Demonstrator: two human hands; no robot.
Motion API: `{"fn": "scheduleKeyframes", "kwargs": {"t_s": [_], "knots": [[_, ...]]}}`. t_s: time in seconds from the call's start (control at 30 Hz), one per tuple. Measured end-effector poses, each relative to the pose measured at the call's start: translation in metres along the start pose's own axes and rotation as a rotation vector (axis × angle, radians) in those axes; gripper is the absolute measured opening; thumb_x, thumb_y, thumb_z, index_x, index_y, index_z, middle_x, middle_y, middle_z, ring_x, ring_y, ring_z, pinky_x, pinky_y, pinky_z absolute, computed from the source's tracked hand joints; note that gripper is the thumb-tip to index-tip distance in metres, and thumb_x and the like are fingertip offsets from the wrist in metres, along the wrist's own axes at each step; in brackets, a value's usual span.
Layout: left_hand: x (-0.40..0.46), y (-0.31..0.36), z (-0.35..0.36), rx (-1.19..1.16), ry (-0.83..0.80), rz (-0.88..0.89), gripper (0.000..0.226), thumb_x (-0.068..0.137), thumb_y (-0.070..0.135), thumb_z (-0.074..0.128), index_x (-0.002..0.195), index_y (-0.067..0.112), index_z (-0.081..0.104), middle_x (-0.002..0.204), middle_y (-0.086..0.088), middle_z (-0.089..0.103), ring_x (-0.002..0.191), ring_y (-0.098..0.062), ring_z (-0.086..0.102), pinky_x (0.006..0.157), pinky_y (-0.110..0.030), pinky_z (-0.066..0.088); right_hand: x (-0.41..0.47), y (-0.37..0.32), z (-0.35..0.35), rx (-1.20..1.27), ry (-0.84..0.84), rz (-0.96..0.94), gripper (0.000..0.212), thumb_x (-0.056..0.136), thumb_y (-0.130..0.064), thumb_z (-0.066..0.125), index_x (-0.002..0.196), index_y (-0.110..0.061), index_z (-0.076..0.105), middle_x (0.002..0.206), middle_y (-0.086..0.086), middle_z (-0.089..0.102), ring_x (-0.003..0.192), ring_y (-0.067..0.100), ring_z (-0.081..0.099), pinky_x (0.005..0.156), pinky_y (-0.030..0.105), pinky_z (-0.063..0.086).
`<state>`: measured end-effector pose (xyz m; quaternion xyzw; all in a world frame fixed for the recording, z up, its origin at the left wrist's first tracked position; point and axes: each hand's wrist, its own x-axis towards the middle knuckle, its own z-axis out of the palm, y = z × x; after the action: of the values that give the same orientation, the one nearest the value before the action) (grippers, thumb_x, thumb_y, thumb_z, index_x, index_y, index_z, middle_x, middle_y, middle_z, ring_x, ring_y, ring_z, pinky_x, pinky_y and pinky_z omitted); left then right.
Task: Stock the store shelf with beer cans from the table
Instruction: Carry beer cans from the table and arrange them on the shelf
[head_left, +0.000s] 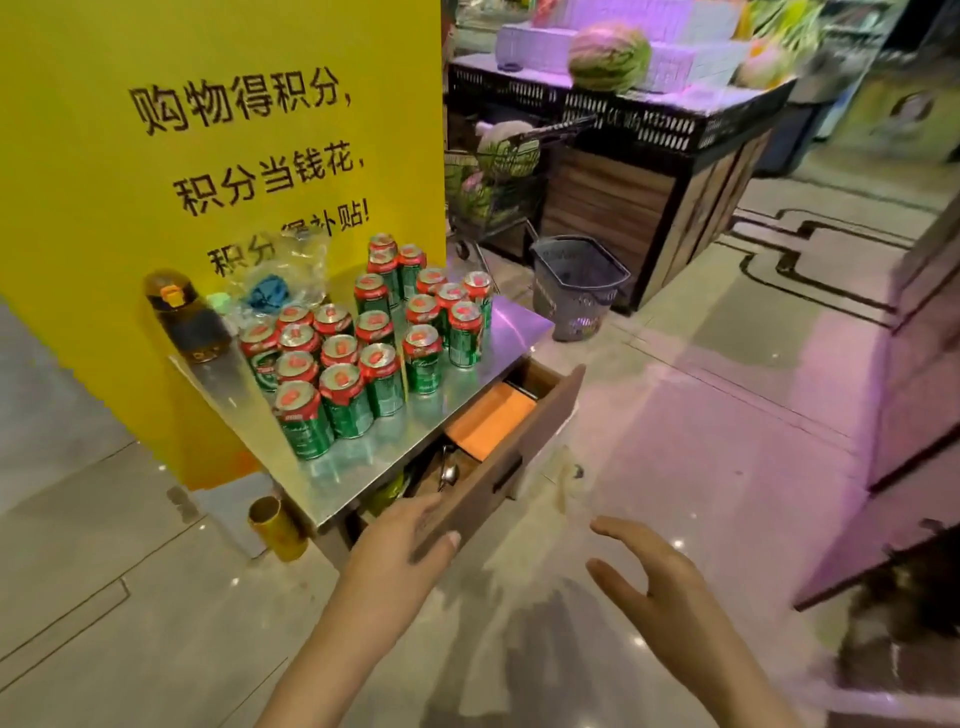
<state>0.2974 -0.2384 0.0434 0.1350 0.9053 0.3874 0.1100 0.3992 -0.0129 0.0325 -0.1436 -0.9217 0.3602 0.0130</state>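
Roughly 22 green beer cans (347, 401) with red tops, all upright, clustered on steel table (415, 441); exact count unsure, rear ones overlap. One pair is stacked at the back by yellow sign (156, 130). One drawer (511, 441) pulled open under the tabletop, orange item inside. One bottle (184, 317) at table's left back corner. Left hand (402, 551) fingers spread, holding nothing, just before the drawer front. Right hand (657, 577) fingers spread, holding nothing, above floor. One basket (576, 286) beyond table. Two watermelons (609, 56) on display stand.
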Motion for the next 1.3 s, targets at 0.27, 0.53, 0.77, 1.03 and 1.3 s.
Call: {"fn": "scheduleKeyframes", "kwargs": {"t_s": [0.27, 0.53, 0.77, 1.03, 1.3], "knots": [[0.116, 0.052, 0.059, -0.068, 0.061, -0.081, 0.048, 0.089, 0.037, 0.058, 0.135, 0.029, 0.045, 0.13, 0.017, 0.05, 0.115, 0.001, 0.047, 0.096, -0.02, 0.038, 0.146, 0.072, -0.066, 0.018, -0.071, -0.021, 0.03, 0.09, -0.04, 0.056, 0.118, -0.044, 0.048, 0.121, -0.029, 0.046, 0.115, -0.006, 0.042, 0.096, 0.016, 0.032], [0.185, 0.079, 0.094, -0.137, 0.201, -0.338, 0.045, 0.09, 0.032, 0.059, 0.132, 0.022, 0.047, 0.121, 0.011, 0.055, 0.115, -0.01, 0.051, 0.097, -0.029, 0.041, 0.292, 0.078, -0.088, 0.049, -0.289, -0.2, 0.037, 0.091, -0.03, 0.059, 0.127, -0.029, 0.052, 0.116, -0.019, 0.05, 0.106, -0.001, 0.047, 0.086, 0.011, 0.034], [0.234, 0.057, 0.105, -0.221, 0.261, -0.512, 0.037, 0.086, 0.028, 0.064, 0.121, 0.021, 0.054, 0.12, 0.006, 0.059, 0.113, -0.009, 0.053, 0.094, -0.027, 0.042, 0.395, 0.065, -0.055, 0.116, -0.532, -0.207, 0.033, 0.088, -0.016, 0.063, 0.117, -0.029, 0.052, 0.105, -0.012, 0.057, 0.1, 0.01, 0.056, 0.081, 0.01, 0.042], [0.327, 0.031, 0.116, -0.328, 0.329, -0.612, 0.062, 0.086, 0.035, 0.064, 0.14, 0.018, 0.037, 0.135, -0.001, 0.051, 0.116, -0.015, 0.051, 0.083, -0.021, 0.045, 0.497, 0.056, -0.016, 0.085, -0.594, -0.182, 0.05, 0.088, -0.024, 0.065, 0.133, -0.022, 0.042, 0.121, -0.014, 0.048, 0.117, 0.004, 0.046, 0.088, 0.012, 0.033], [0.4, 0.015, 0.128, -0.459, 0.479, -0.606, 0.081, 0.069, 0.032, 0.079, 0.137, 0.028, 0.035, 0.134, 0.008, 0.045, 0.126, -0.013, 0.042, 0.106, -0.035, 0.037, 0.568, 0.037, 0.023, 0.267, -0.625, -0.117, 0.066, 0.079, -0.009, 0.073, 0.129, -0.026, 0.034, 0.119, -0.02, 0.044, 0.108, -0.002, 0.045, 0.079, 0.002, 0.038]]}}
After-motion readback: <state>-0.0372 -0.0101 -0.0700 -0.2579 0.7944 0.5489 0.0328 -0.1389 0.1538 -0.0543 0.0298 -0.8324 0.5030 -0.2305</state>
